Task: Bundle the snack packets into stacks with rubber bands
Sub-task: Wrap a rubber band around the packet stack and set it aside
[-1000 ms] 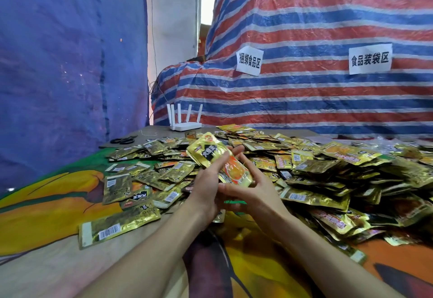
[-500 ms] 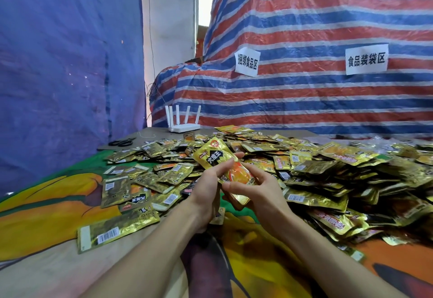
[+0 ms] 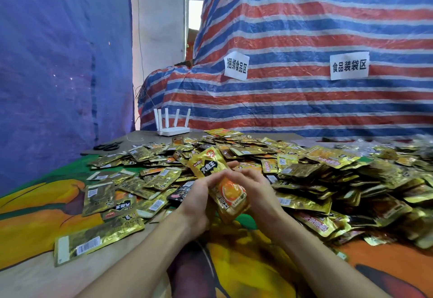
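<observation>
**Head view of a bundling station.** Background: a red, white and blue striped tarpaulin [image 3: 304,28] fills the far side, and a blue tarpaulin [image 3: 58,63] closes the left.

Foreground: the worktop [image 3: 35,215] is covered by a printed cloth in orange, green and yellow. Across its centre and right lies a heap of loose snack packets [image 3: 328,180] in gold foil, overlapping in no order. Scattered packets [image 3: 98,239] spread from the heap toward the left, lying flat. No banded bundle can be made out anywhere on the worktop.

Centre: the held stack [image 3: 218,180], apparently a few packets pressed face to face, is tilted with its top end away from the person and raised above the near edge of the heap. The left hand [image 3: 196,206] grips it from the left and the right hand [image 3: 257,194] from the right. Their fingers curl round the stack and meet over its printed front. No rubber band shows, so whether one is on the stack or on a finger cannot be told.

Minor items: paper labels [image 3: 349,65] on the striped tarpaulin, and at the far left corner a white router [image 3: 172,126] and black scissors [image 3: 107,146], both just off the heap's far-left fringe.

Progress, as a judgement: early. One stack is in hand and not visibly bound, and nearly the whole heap is left to gather and band.
</observation>
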Demonstrator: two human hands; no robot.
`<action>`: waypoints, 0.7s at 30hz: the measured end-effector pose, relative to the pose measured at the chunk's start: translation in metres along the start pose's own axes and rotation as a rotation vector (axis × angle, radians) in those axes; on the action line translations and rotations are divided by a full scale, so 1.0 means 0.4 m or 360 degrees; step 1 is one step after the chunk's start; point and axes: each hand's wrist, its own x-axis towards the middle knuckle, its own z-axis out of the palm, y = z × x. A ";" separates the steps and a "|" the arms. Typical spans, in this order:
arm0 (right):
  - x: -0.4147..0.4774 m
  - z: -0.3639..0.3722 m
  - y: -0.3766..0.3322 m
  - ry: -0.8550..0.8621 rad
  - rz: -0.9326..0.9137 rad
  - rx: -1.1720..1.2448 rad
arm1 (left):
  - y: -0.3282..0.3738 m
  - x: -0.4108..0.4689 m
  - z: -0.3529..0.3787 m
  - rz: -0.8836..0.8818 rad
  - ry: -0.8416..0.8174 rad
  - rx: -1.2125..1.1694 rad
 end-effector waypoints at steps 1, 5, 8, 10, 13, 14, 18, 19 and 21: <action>-0.003 -0.001 -0.004 -0.0125 0.0003 -0.0052 | 0.000 0.002 -0.005 0.0006 0.0001 -0.0032; -0.010 -0.003 -0.018 -0.0160 -0.0179 -0.0326 | -0.005 0.007 -0.008 -0.0021 0.0109 0.0060; -0.010 -0.029 -0.062 0.0073 -0.0280 -0.0450 | -0.009 0.008 0.004 0.0091 0.0269 0.0274; -0.002 -0.071 -0.109 0.0187 -0.0357 -0.0621 | -0.011 0.010 -0.001 0.0274 0.0431 0.0403; 0.030 -0.158 -0.185 0.0348 -0.0405 -0.1010 | -0.014 0.012 -0.018 0.0406 0.0554 0.0530; 0.047 -0.188 -0.207 0.0443 -0.0407 -0.1171 | -0.016 0.013 -0.022 0.0396 0.0551 0.0566; 0.104 -0.286 -0.247 0.0714 -0.0289 -0.1750 | -0.020 0.011 -0.013 0.0427 0.0450 0.0650; 0.111 -0.304 -0.244 0.0684 -0.0220 -0.1857 | -0.021 0.011 -0.010 0.0438 0.0426 0.0665; 0.119 -0.329 -0.228 0.0662 -0.0028 -0.2213 | -0.023 0.011 -0.007 0.0451 0.0404 0.0686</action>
